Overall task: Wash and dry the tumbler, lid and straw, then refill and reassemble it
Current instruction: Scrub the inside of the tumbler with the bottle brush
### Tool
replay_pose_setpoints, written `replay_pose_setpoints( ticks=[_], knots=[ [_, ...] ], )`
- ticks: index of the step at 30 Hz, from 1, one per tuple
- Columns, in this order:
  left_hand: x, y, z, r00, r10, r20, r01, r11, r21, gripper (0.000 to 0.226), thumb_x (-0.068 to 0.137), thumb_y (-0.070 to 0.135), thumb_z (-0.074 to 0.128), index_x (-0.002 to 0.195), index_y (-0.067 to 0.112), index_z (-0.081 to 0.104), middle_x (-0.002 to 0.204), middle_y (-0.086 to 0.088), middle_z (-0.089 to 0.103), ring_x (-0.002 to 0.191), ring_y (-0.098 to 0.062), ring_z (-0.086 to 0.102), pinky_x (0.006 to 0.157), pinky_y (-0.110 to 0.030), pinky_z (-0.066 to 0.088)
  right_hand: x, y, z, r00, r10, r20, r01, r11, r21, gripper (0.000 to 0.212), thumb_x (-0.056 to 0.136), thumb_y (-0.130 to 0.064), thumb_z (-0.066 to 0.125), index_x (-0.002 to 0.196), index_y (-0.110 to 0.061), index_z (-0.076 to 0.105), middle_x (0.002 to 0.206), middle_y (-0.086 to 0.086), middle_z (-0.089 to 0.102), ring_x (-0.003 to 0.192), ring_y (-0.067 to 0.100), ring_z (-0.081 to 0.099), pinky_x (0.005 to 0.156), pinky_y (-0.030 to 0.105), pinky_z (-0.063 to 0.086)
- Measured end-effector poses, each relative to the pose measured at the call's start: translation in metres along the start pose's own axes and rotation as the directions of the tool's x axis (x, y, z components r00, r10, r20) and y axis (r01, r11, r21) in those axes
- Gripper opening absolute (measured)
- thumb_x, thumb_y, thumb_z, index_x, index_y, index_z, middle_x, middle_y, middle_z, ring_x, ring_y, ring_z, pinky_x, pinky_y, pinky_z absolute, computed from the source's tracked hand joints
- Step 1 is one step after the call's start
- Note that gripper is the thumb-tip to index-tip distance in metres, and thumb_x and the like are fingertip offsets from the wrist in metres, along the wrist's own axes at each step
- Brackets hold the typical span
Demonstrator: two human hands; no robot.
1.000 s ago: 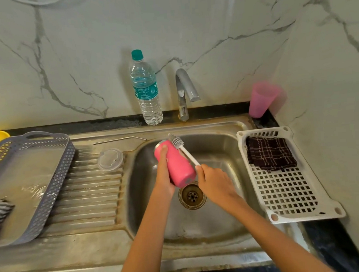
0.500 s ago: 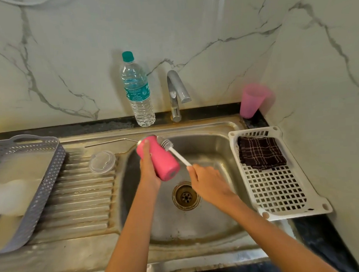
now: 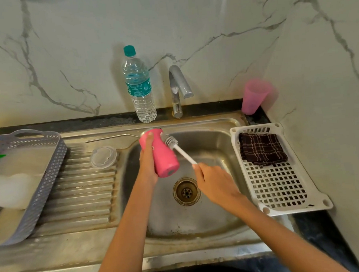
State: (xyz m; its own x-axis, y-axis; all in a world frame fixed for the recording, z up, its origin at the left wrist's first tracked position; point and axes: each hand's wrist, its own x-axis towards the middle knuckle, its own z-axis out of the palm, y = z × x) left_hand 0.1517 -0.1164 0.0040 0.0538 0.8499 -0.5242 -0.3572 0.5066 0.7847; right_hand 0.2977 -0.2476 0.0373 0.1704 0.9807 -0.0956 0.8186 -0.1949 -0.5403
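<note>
Two grips: left fingers (image 3: 149,142) curl round the tumbler (image 3: 165,157), right fingers (image 3: 198,170) round the brush (image 3: 171,142).

print on the water bottle (image 3: 139,86) label is too blurred to read

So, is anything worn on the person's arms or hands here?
No. The left hand and right hand are bare, without gloves, rings or bracelets visible; both forearms are uncovered to the frame edge, no sleeve or watch showing.

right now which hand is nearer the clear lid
Left. The left hand grips the pink tumbler just right of the lid; the right hand, holding the brush, is farther right over the sink.
</note>
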Motion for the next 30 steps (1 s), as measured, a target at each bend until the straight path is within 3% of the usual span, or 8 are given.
replay_pose_setpoints(
  ticks=[3,7,9,14,20,23,25,30],
  knots=[
    [-0.005,-0.013,0.008,0.995,-0.047,0.084,0.043,0.998,0.054,0.094,0.059,0.069,0.076,0.135,0.021,0.046,0.118,-0.016,0.067,0.097,-0.032,0.070,0.066,-0.038,0.058,0.025,-0.001,-0.004,0.998,0.048,-0.040,-0.047,0.999,0.021,0.040,0.103,-0.044,0.022,0.081,-0.021,0.046,0.067,0.002,0.053,0.069,0.028,0.055,0.062,0.036,0.039],
    [0.006,-0.002,0.008,0.997,-0.041,-0.069,0.035,0.995,-0.092,0.094,0.061,0.070,0.076,0.136,0.021,0.047,0.115,-0.012,0.068,0.092,-0.027,0.071,0.064,-0.038,0.059,0.004,-0.006,0.004,1.000,-0.017,-0.005,0.016,1.000,-0.020,0.041,0.104,-0.042,0.024,0.086,-0.018,0.052,0.070,0.008,0.059,0.067,0.032,0.057,0.060,0.039,0.043],
    [0.011,0.001,0.001,0.992,-0.010,-0.127,0.004,0.999,-0.048,0.087,0.068,0.068,0.073,0.136,0.021,0.046,0.114,-0.010,0.068,0.093,-0.028,0.071,0.066,-0.040,0.060,-0.010,-0.006,0.003,1.000,-0.024,0.019,0.024,1.000,-0.012,0.041,0.104,-0.043,0.024,0.089,-0.018,0.054,0.071,0.008,0.061,0.066,0.031,0.059,0.061,0.040,0.047],
    [-0.005,-0.018,0.013,1.000,-0.017,0.016,0.016,0.998,0.057,0.071,0.078,0.060,0.070,0.132,0.022,0.044,0.115,-0.012,0.065,0.096,-0.029,0.069,0.063,-0.037,0.059,0.030,-0.007,-0.007,0.998,0.038,-0.049,-0.038,0.999,0.008,0.039,0.103,-0.042,0.023,0.082,-0.019,0.045,0.076,0.009,0.061,0.072,0.031,0.056,0.063,0.036,0.039],
    [0.006,0.000,-0.001,0.992,0.013,-0.128,-0.016,1.000,-0.020,0.085,0.070,0.067,0.072,0.136,0.022,0.044,0.114,-0.010,0.066,0.093,-0.029,0.070,0.066,-0.039,0.059,-0.010,-0.007,0.007,1.000,-0.021,0.023,0.020,0.999,0.025,0.040,0.104,-0.042,0.023,0.083,-0.019,0.049,0.065,0.006,0.057,0.061,0.029,0.057,0.055,0.038,0.041],
    [-0.003,-0.011,0.004,0.999,-0.029,0.024,0.028,0.999,0.040,0.089,0.067,0.067,0.073,0.136,0.020,0.043,0.118,-0.015,0.065,0.097,-0.031,0.069,0.066,-0.039,0.059,0.016,-0.010,0.000,0.999,0.019,-0.028,-0.019,1.000,0.006,0.041,0.103,-0.043,0.023,0.081,-0.019,0.046,0.066,0.003,0.053,0.064,0.028,0.053,0.058,0.036,0.036],
    [-0.005,-0.013,0.006,1.000,-0.015,0.027,0.013,0.998,0.065,0.087,0.069,0.068,0.072,0.137,0.022,0.042,0.119,-0.014,0.064,0.100,-0.032,0.069,0.068,-0.040,0.059,0.029,-0.014,-0.002,0.998,0.028,-0.051,-0.028,1.000,0.008,0.040,0.104,-0.042,0.023,0.081,-0.018,0.046,0.067,0.003,0.051,0.066,0.028,0.050,0.060,0.034,0.032],
    [0.011,0.010,-0.005,0.996,-0.014,-0.092,-0.001,0.987,-0.160,0.093,0.062,0.068,0.078,0.136,0.020,0.047,0.115,-0.012,0.069,0.093,-0.029,0.072,0.071,-0.041,0.059,-0.007,-0.008,0.009,0.999,-0.052,0.001,0.052,0.999,-0.007,0.042,0.104,-0.042,0.024,0.083,-0.018,0.051,0.061,0.002,0.053,0.056,0.025,0.054,0.052,0.036,0.040]
  ],
)
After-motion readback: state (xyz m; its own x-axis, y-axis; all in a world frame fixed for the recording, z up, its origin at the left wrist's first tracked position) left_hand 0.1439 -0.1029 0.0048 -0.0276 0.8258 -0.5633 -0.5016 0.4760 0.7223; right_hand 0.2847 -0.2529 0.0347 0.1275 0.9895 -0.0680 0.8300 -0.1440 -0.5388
